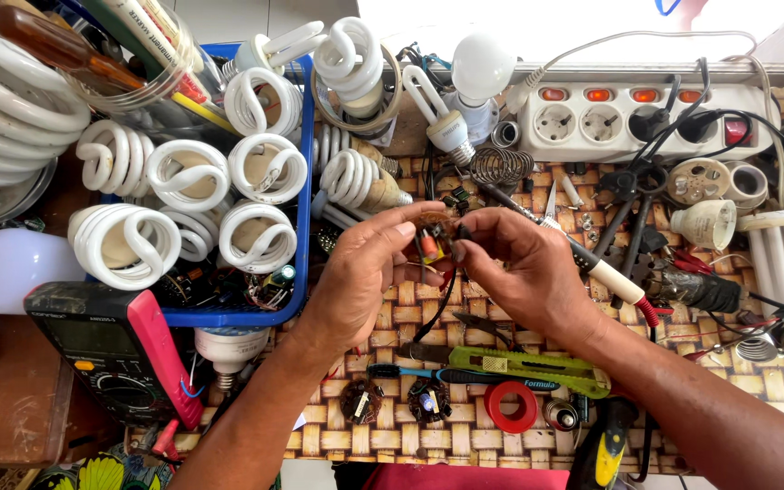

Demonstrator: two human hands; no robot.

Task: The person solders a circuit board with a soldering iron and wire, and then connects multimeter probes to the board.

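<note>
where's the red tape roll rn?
Head view, low centre: the red tape roll lies flat on the woven mat, just below the green utility knife and under the right hand, beside two small round circuit boards.

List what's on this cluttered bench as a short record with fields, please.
left hand: pinches a small circuit board
right hand: fingertips on the same board
surface: woven mat
left side: blue basket of spiral lamp tubes, multimeter
back: white power strip
near edge: green utility knife, red tape roll
</note>
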